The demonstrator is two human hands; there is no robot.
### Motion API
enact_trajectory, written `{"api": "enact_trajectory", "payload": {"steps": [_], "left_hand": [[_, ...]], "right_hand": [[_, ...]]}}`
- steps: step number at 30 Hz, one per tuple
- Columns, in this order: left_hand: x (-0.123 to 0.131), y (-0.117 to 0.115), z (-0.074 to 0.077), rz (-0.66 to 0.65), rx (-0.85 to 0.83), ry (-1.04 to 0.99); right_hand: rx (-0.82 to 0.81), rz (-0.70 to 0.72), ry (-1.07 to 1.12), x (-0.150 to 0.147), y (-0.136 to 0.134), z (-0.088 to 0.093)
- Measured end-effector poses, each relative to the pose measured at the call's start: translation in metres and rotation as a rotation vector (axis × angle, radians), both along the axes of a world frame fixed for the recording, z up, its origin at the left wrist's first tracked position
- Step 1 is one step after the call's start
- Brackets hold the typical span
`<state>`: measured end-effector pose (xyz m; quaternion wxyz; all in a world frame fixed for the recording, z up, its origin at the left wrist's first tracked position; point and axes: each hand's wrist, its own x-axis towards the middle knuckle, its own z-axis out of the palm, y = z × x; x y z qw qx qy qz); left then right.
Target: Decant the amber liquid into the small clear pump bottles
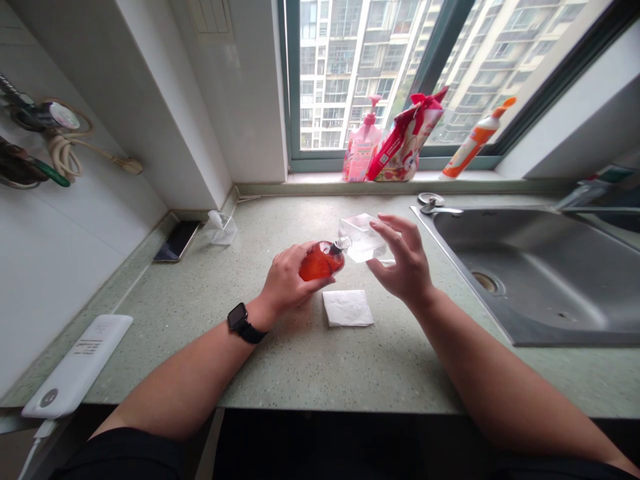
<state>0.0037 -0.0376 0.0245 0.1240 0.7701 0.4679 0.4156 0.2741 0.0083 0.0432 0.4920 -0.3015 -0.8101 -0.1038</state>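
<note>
My left hand (289, 277) is wrapped round a rounded bottle of red-orange liquid (316, 263), tilted with its black neck pointing up and right. The black neck meets the short clear neck of a square-sided transparent bottle (361, 241), tipped toward the left. My right hand (404, 259) grips the far right end of this clear bottle between thumb and fingers. Whether liquid is passing between the necks I cannot tell. Below them lies a folded white tissue (349, 308) on the speckled countertop (300, 360). A black watch (243, 323) is on my left wrist.
A steel sink (540, 267) is at right, with a drain stopper (431, 200) by its corner. At left are a phone (177, 241), a small clear container (221, 229) and a white power bank (80, 363). A pump bottle (363, 148), red bag (407, 143) and orange bottle (473, 147) line the sill.
</note>
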Motion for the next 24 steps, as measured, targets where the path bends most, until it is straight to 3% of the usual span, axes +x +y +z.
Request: {"api": "enact_trajectory", "payload": {"steps": [24], "left_hand": [[0.0000, 0.0001, -0.0001, 0.021, 0.013, 0.033]], "right_hand": [[-0.007, -0.004, -0.004, -0.0006, 0.0006, 0.0008]]}}
